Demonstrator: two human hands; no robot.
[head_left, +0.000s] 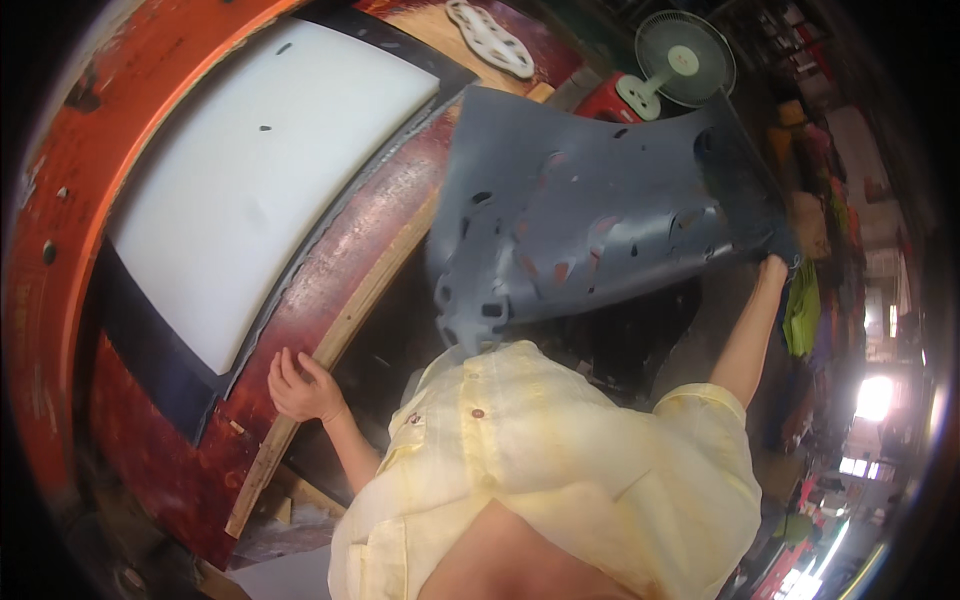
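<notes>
A large dark grey sheet, riddled with cut-out holes, hangs in the air to the right of the table. My right hand grips its right corner at arm's length, the fingertips partly hidden. The sheet's lower left end dangles near my shirt. My left hand is empty, fingers apart and loosely bent, at the wooden edge of the dark red table. Beyond that hand, a white board lies on a dark sheet on the table.
An orange metal frame curves along the left side. On the far table end sits a white sole-shaped piece with openings. A fan stands at the far right, with a pile of coloured material along the right side.
</notes>
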